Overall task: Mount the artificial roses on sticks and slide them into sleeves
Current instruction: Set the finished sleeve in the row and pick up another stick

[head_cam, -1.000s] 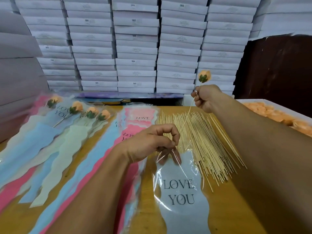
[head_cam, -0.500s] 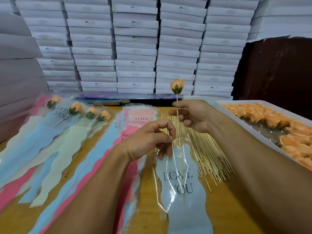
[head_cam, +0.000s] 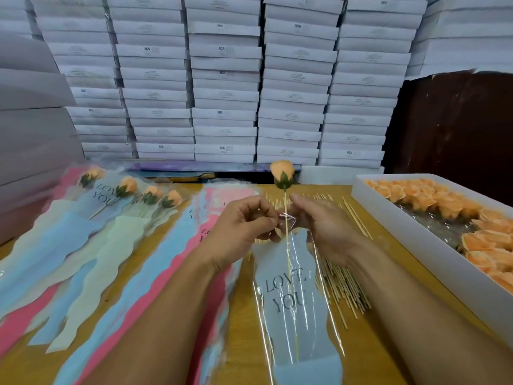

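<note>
An orange artificial rose [head_cam: 282,173] tops a thin wooden stick [head_cam: 288,254] that runs down inside a clear sleeve [head_cam: 299,323] printed "LOVE YOU" with a blue panel. My left hand [head_cam: 244,229] pinches the sleeve's open top edge. On the other side of the opening, my right hand [head_cam: 324,229] holds the stick just below the flower. The rose head stands above the sleeve mouth, and the stick's lower end reaches far down the sleeve.
Several sleeved roses [head_cam: 130,195] lie at the left on the wooden table [head_cam: 244,329]. A stack of pink and blue sleeves [head_cam: 172,262] lies beside my left arm. Loose sticks [head_cam: 344,287] spread under my right hand. A white box [head_cam: 416,245] of orange roses sits right. Stacked white cartons [head_cam: 222,79] stand behind.
My right hand has come down and left with the rose, and the stick has slid deep into the sleeve held open by my left hand.
</note>
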{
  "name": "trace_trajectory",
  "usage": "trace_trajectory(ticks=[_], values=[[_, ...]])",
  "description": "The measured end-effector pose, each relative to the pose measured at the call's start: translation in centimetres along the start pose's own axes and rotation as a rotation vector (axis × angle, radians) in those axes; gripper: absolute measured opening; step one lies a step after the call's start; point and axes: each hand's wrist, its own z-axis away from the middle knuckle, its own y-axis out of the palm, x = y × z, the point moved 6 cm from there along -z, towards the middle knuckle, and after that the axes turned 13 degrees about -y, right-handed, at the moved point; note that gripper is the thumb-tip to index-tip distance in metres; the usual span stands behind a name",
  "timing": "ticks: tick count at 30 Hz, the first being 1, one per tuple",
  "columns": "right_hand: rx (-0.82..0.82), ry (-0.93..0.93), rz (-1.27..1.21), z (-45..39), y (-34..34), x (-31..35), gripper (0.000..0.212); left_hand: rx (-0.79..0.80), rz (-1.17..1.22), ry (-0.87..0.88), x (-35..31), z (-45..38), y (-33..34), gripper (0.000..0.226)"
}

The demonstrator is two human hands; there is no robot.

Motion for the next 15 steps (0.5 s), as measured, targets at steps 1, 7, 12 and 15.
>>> trace_trajectory(ticks=[1,7,12,15], values=[[-0.019,-0.046,0.040,-0.1,-0.2,0.1,0.039,-0.002,-0.001,-0.006,0.0,0.0,0.1,0.017],[0.031,-0.267,0.227,0.0,-0.4,0.2,0.040,0.022,0.085,-0.030,0.3,0.0,0.3,0.014],[-0.104,-0.027,-0.013,-0.1,-0.7,-0.8,0.033,0.059,0.100,-0.034,0.6,-0.2,0.6,0.018],[-0.138,0.035,-0.261,-0.5,-0.9,-0.9,0.032,0.110,0.067,-0.054,0.7,-0.2,1.0,0.018]])
